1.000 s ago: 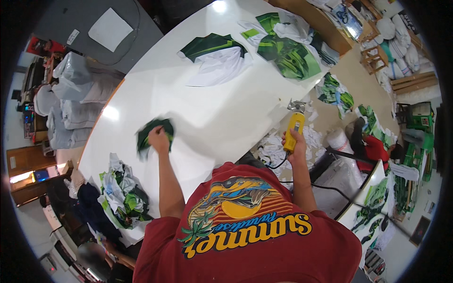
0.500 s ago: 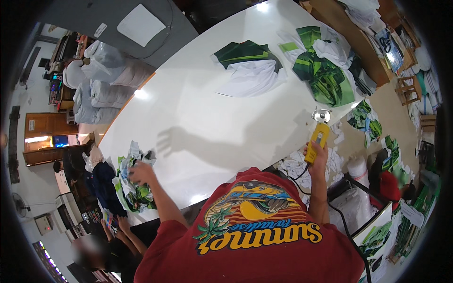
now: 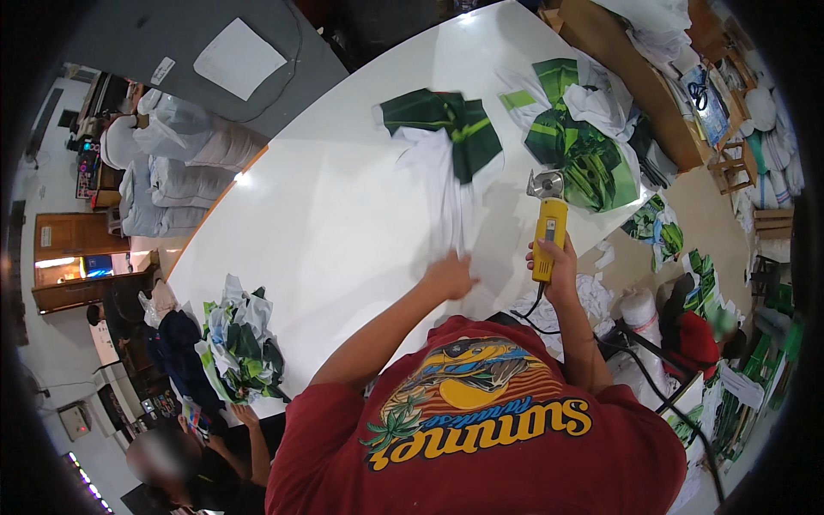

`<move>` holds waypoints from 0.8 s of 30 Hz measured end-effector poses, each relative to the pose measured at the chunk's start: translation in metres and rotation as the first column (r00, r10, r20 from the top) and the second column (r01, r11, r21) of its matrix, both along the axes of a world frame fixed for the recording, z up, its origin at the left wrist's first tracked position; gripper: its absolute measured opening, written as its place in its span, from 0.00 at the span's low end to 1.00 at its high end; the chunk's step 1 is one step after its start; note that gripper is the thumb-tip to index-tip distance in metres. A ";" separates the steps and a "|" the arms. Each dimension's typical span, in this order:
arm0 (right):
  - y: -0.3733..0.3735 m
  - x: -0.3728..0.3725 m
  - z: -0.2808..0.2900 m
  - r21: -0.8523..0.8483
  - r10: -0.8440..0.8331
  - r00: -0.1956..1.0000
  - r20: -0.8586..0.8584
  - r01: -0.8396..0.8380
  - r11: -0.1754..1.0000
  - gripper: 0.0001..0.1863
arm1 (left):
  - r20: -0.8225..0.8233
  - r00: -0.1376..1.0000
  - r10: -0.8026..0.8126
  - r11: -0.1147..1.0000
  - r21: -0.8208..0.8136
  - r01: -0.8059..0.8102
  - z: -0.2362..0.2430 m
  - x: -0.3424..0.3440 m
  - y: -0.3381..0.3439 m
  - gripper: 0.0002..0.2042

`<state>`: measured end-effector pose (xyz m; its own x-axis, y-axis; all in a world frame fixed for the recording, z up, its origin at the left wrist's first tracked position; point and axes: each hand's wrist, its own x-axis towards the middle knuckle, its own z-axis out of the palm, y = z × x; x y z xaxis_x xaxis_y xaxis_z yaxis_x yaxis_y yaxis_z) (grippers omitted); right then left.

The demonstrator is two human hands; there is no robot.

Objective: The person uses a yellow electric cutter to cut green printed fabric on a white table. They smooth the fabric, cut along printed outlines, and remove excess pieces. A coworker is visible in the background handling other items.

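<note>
My left hand (image 3: 451,276) is closed on the near end of a white and dark green fabric piece (image 3: 445,189), which stretches away across the white table. The far part of that cloth lies dark green with a lighter green stripe. In my right hand (image 3: 560,262) is a yellow electric rotary cutter (image 3: 550,233), its round metal blade head pointing away from me over the right side of the table. A cord runs back from its handle. Just beyond the blade lies a heap of green and white printed fabric pieces (image 3: 584,146).
A crumpled pile of green and white cloth (image 3: 243,343) sits on the left end of the white table (image 3: 300,206). Left of it a co-worker (image 3: 206,463) handles something small. White scraps (image 3: 584,300) lie below the right edge. Stuffed sacks (image 3: 176,184) stand beyond the left edge.
My left hand has left the pile at the left and now pulls the fabric piece toward me, stretching it. The cutter has shifted left, blade turned leftward.
</note>
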<state>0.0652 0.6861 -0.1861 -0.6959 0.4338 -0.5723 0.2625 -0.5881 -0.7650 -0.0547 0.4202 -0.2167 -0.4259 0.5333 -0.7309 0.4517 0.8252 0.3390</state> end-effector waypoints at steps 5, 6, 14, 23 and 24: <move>0.001 -0.009 -0.006 -0.013 -0.004 1.000 0.015 0.004 1.000 0.32 | -0.076 0.990 -0.116 0.987 0.104 0.124 -0.008 -0.076 -0.014 0.16; 0.002 -0.010 -0.007 -0.015 -0.004 0.999 0.039 0.005 1.000 0.32 | -0.213 0.970 0.115 0.940 0.338 -0.037 -0.015 -0.104 -0.017 0.12; -0.009 -0.022 -0.005 -0.004 -0.017 0.998 0.055 0.017 1.000 0.31 | -0.669 0.725 -0.164 0.807 0.332 0.489 -0.056 -0.260 -0.030 0.41; -0.025 -0.010 -0.011 -0.009 -0.043 0.998 0.044 0.043 0.999 0.30 | -0.410 0.361 0.837 0.416 0.050 -0.908 -0.050 -0.257 -0.102 0.57; -0.027 -0.009 -0.011 -0.022 -0.038 0.997 0.067 0.040 0.999 0.31 | -0.435 0.437 0.787 0.486 0.002 -0.874 -0.033 -0.240 -0.119 0.56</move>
